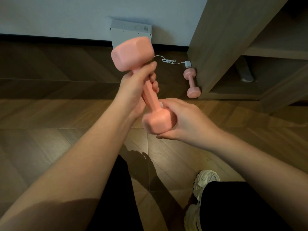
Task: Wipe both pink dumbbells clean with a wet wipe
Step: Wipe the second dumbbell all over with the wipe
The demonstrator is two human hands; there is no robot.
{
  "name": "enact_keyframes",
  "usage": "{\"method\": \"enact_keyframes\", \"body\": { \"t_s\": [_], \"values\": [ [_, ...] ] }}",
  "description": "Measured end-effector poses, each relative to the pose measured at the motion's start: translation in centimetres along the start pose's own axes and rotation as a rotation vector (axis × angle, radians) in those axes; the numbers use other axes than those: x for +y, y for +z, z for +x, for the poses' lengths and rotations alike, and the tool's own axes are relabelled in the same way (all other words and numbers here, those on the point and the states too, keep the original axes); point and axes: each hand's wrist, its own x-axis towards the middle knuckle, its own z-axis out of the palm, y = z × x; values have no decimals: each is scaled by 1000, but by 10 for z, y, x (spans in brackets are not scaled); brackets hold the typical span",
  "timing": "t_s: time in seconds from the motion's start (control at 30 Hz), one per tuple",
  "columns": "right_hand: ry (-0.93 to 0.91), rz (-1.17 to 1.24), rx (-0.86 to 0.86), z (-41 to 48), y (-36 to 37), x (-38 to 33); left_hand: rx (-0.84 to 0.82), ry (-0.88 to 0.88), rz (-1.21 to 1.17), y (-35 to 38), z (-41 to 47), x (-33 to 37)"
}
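Held the first pink dumbbell tilted aloft; gripped its handle with the left hand and clasped its lower head in the right hand. Had the second pink dumbbell on the floor against the cabinet.

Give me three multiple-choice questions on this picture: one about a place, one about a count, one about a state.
1. Where is the second dumbbell?
A) on the floor beside the wooden cabinet
B) on a shelf
C) on the person's lap

2. How many pink dumbbells show?
A) one
B) two
C) three

3. How is the held dumbbell gripped?
A) by one hand only
B) by no hand
C) left hand round the handle, right hand round the lower head

Answers:
1 A: it lies on the floor next to the cabinet's side.
2 B: one is held and one is on the floor.
3 C: the fingers of both hands curl round it.
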Motion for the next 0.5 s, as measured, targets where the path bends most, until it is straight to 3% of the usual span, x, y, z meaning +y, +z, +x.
{"method": "enact_keyframes", "body": {
  "t_s": [0.1, 0.17, 0.27, 0.4, 0.5],
  "values": [
    [-28, 190, -73, -2, -17, 8, -307, -36, -99, -3, 0, 13],
    [-36, 223, -131, -2, -20, 7, -379, -30, -122, -2, -2, 14],
    [-60, 57, -109, 0, -17, 4, -300, -2, -45, 1, -2, 9],
    [-83, -50, 66, -5, -8, 0, -133, 19, 6, -3, 0, 7],
    [-71, -132, 29, -4, -2, -1, -36, 57, 4, -5, -1, 7]
  ]
}}
